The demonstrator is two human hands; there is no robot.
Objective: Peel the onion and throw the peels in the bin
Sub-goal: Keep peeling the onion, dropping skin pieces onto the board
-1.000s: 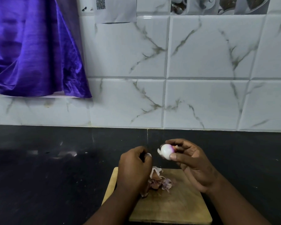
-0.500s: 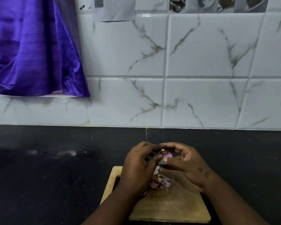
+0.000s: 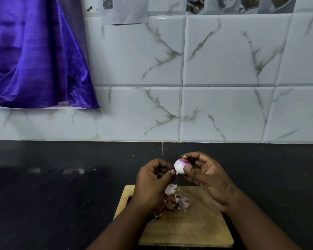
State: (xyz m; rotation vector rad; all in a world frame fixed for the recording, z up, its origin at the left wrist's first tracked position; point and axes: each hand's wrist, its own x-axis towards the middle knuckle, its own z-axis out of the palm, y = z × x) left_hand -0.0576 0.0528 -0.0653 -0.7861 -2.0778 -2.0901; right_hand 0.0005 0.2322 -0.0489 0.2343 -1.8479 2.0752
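Observation:
A small onion [image 3: 181, 165], pale with a purple top, is held above the wooden cutting board [image 3: 186, 224]. My right hand [image 3: 204, 175] grips it between thumb and fingertips. My left hand [image 3: 153, 181] is close on its left, fingers curled, its thumb and fingertip at the onion's lower edge where a bit of pale skin sticks out. A heap of brown and purple peels [image 3: 175, 200] lies on the board below the hands. No bin is in view.
The board sits on a dark stone counter [image 3: 61, 192] against a white marble-look tiled wall [image 3: 224, 114]. A purple cloth [image 3: 34, 56] hangs at the upper left, above the counter.
A second ago the hands were apart with the onion in my right hand. They closed together over it, and now my left hand has drawn slightly back to the onion's lower left edge.

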